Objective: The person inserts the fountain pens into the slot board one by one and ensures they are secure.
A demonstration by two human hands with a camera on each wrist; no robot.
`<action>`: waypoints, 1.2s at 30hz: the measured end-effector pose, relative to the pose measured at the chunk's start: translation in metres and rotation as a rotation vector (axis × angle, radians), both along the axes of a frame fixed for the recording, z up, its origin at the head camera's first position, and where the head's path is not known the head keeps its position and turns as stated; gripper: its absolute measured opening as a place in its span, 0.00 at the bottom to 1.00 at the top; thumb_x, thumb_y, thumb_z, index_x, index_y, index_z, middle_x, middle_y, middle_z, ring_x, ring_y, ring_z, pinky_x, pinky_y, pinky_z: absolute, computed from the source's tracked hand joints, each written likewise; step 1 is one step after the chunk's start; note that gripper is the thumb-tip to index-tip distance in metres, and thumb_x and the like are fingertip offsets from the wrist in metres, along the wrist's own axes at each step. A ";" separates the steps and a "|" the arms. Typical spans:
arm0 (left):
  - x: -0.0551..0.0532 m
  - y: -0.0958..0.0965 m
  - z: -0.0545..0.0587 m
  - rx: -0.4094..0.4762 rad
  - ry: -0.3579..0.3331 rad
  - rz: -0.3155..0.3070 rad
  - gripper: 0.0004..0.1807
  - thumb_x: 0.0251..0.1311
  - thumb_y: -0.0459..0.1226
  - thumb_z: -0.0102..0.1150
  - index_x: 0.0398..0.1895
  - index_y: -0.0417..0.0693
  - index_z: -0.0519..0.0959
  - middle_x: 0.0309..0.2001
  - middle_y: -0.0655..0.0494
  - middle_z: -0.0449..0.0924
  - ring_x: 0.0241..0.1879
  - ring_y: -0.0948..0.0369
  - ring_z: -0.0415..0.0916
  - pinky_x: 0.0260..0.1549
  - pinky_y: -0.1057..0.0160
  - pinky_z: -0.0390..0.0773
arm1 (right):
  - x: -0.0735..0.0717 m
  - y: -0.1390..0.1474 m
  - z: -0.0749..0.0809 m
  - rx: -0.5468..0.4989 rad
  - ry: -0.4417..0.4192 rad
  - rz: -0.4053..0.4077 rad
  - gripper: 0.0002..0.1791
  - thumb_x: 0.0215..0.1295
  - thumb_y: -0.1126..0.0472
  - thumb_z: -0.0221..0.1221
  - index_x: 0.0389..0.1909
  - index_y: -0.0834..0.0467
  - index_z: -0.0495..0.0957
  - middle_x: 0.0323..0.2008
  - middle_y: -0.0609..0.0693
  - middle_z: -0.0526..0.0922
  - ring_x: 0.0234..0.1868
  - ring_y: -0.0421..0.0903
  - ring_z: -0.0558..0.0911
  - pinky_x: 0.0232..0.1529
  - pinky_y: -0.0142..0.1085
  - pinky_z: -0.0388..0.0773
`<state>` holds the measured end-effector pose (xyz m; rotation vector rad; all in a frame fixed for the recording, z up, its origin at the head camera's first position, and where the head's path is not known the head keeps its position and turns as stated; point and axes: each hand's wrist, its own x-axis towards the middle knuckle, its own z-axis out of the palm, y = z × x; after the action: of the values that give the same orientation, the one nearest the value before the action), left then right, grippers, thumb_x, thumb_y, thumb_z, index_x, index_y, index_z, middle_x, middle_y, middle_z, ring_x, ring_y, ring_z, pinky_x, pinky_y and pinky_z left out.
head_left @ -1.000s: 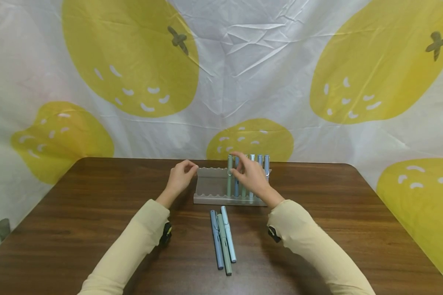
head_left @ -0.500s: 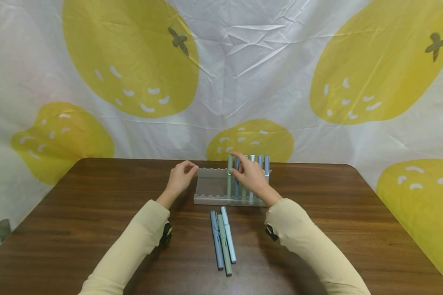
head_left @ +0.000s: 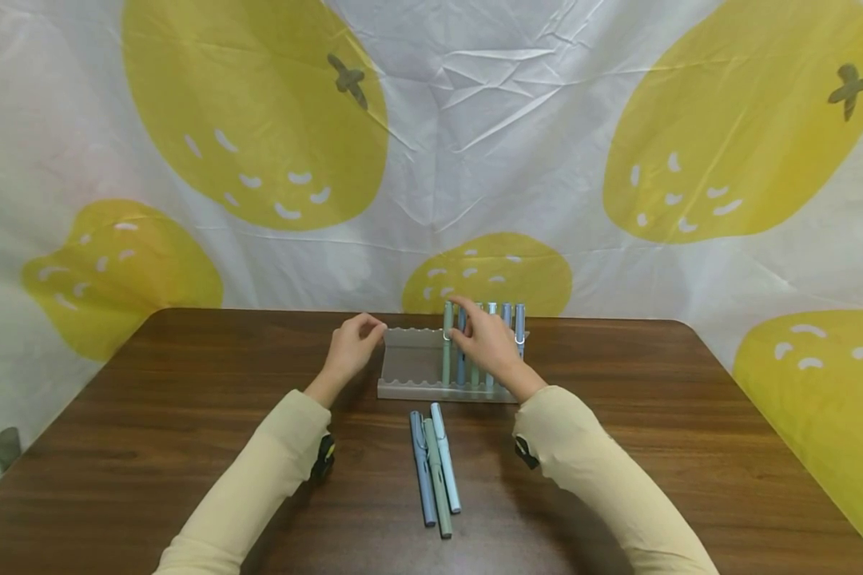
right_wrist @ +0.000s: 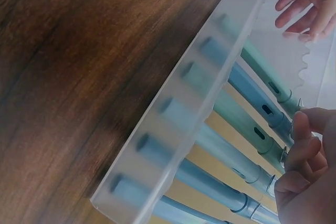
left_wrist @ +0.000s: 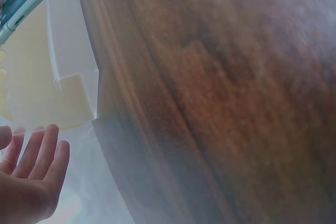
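Observation:
A clear pen rack (head_left: 411, 390) with notched edges stands on the table, several capped pens upright in its right part. My left hand (head_left: 351, 347) pinches the rack's upper left corner; in the left wrist view its fingers (left_wrist: 46, 153) reach behind the side edge. With thumb and index finger at the cap, my right hand (head_left: 491, 339) holds the leftmost green pen (head_left: 447, 363), which stands in the rack. A blue pen (right_wrist: 247, 87) and further pens stand beside it, partly hidden by the right hand in the head view. Its other fingers curl in the right wrist view.
In front of the rack lie a blue pen (head_left: 423, 471), a green pen (head_left: 437, 479) and a pale blue pen (head_left: 446, 459), side by side. The brown wooden table (head_left: 187, 447) ends at a lemon-print curtain (head_left: 431, 160) behind the rack.
My right forearm has shifted slightly to the left. Both hands, the rack and the pens stay where they were.

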<state>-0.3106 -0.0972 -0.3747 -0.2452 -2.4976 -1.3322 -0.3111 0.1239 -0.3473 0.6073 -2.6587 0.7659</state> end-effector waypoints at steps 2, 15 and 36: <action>0.000 0.000 0.000 0.001 0.003 0.000 0.11 0.60 0.38 0.52 0.34 0.38 0.77 0.30 0.47 0.80 0.30 0.55 0.77 0.35 0.58 0.74 | 0.000 0.000 0.000 0.001 0.008 -0.003 0.29 0.57 0.57 0.58 0.60 0.51 0.63 0.14 0.44 0.69 0.11 0.41 0.66 0.09 0.32 0.57; 0.001 0.001 0.002 -0.016 -0.006 -0.002 0.11 0.60 0.39 0.52 0.35 0.39 0.77 0.30 0.47 0.79 0.31 0.56 0.77 0.34 0.58 0.73 | 0.006 0.008 -0.005 -0.064 0.116 0.050 0.25 0.57 0.59 0.58 0.57 0.55 0.67 0.14 0.42 0.68 0.10 0.40 0.64 0.10 0.32 0.58; 0.001 0.000 0.001 -0.009 -0.001 -0.007 0.11 0.60 0.38 0.51 0.34 0.38 0.77 0.31 0.46 0.79 0.31 0.55 0.77 0.37 0.58 0.73 | 0.044 0.026 -0.031 -0.077 -0.023 0.175 0.16 0.57 0.58 0.57 0.47 0.56 0.74 0.13 0.37 0.71 0.12 0.36 0.67 0.11 0.31 0.62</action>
<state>-0.3100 -0.0974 -0.3734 -0.2549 -2.5064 -1.3242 -0.2674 0.1504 -0.3787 0.8238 -2.6082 0.9236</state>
